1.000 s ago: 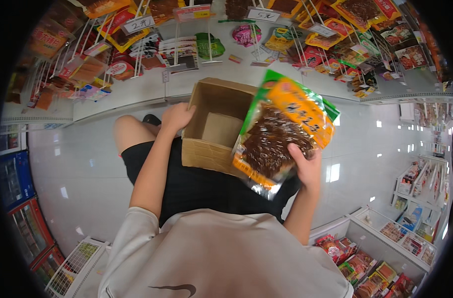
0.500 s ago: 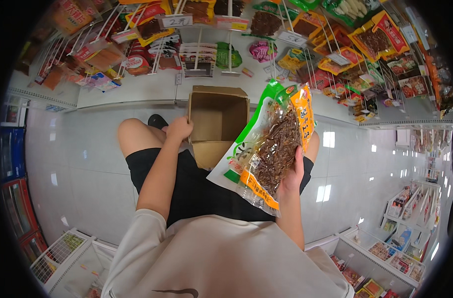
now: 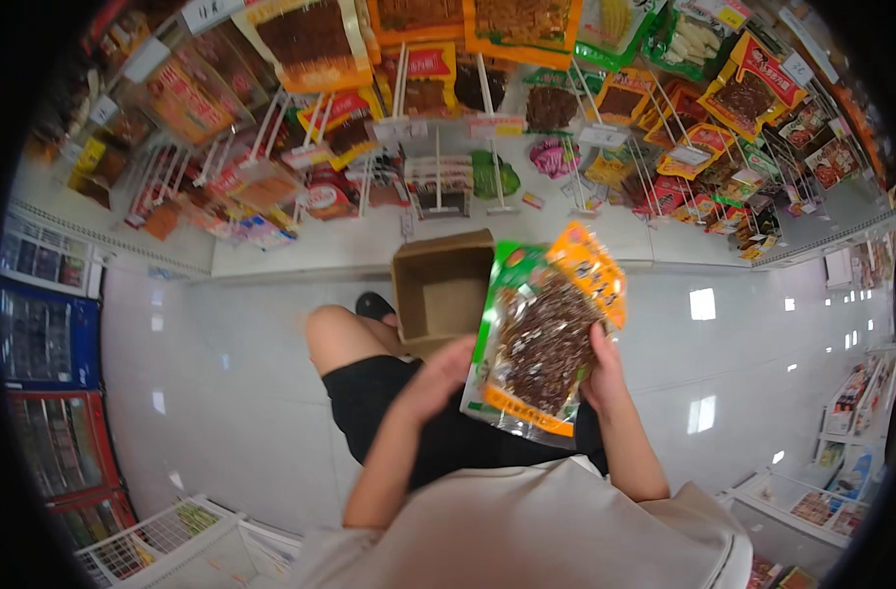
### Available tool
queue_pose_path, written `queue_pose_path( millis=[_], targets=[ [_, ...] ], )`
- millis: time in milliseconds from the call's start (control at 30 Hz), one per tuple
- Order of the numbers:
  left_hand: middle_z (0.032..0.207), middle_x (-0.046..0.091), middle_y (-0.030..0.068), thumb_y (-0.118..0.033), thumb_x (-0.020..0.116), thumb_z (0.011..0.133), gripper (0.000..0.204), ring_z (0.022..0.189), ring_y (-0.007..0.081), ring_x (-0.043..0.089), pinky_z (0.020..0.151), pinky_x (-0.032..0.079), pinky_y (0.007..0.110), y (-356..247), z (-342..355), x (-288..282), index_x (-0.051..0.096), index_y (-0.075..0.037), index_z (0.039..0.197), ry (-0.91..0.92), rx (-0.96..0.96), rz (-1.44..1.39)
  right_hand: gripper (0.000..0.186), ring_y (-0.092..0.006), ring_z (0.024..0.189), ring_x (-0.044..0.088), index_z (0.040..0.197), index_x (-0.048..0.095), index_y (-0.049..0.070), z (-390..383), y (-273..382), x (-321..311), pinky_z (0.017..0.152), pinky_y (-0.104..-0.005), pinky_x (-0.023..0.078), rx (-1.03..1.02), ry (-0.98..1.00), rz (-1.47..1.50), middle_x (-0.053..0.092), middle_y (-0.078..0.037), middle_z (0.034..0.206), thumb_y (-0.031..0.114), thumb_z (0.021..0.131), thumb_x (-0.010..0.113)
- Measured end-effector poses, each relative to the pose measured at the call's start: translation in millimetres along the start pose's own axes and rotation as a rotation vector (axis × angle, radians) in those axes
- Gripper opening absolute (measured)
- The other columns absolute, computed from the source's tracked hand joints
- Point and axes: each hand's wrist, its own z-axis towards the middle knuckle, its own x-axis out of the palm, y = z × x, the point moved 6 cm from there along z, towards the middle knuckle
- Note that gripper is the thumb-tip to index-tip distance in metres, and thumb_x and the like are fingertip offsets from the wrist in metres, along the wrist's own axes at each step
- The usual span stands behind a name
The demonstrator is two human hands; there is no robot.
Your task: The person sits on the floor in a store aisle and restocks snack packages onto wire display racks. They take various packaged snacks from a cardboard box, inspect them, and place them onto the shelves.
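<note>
My right hand (image 3: 605, 373) is closed on the right edge of some snack packets, its thumb lying across the front. The front one is a clear packet of dark brown shredded food (image 3: 546, 348) with orange bands at top and bottom. A green and white packet (image 3: 480, 378) shows behind it along the left side. My left hand (image 3: 438, 380), blurred, is at that left edge; its fingertips are hard to make out, so I cannot tell whether it grips. Beyond the packets, an open cardboard box (image 3: 401, 285) stands on the floor between my legs.
Ahead rises a display rack with several hooks of hanging snack packets (image 3: 433, 79) above a white base shelf (image 3: 310, 253). Glass-door coolers (image 3: 60, 442) stand far left. A white wire basket (image 3: 163, 540) is behind me at left, and more shelving (image 3: 855, 402) at right.
My left hand has let go of the box and come over to the packets' left edge. The packets are more upright and nearer my middle. My view has tilted up towards the rack.
</note>
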Motion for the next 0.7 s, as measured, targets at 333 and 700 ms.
queue_pose_path(
  millis=[333,700],
  targets=[
    [0.132,0.058,0.0101,-0.016,0.053,0.101,0.041,0.116,0.0213,0.061,0.097,0.052,0.038,22.2,-69.8,-18.9,0.042,-0.005,0.139,-0.415,0.254,-0.491,0.032,-0.01,0.098,0.059,0.118,0.063,-0.002,33.0,-38.8,104.4,0.087,-0.0289,0.048,0.036,0.306,-0.502,0.068,-0.002,0.108,0.023,0.099,0.063],
    [0.118,0.066,0.009,-0.017,0.056,0.102,0.028,0.102,0.0177,0.066,0.088,0.054,0.034,-4.8,-17.5,-2.4,0.055,-0.003,0.126,-0.445,0.111,-0.274,0.024,-0.0104,0.09,0.066,0.115,0.064,0.002,25.0,37.3,-7.5,0.079,-0.0266,0.054,-0.184,-0.213,-0.039,0.07,-0.004,0.103,0.018,0.097,0.064]
  ],
)
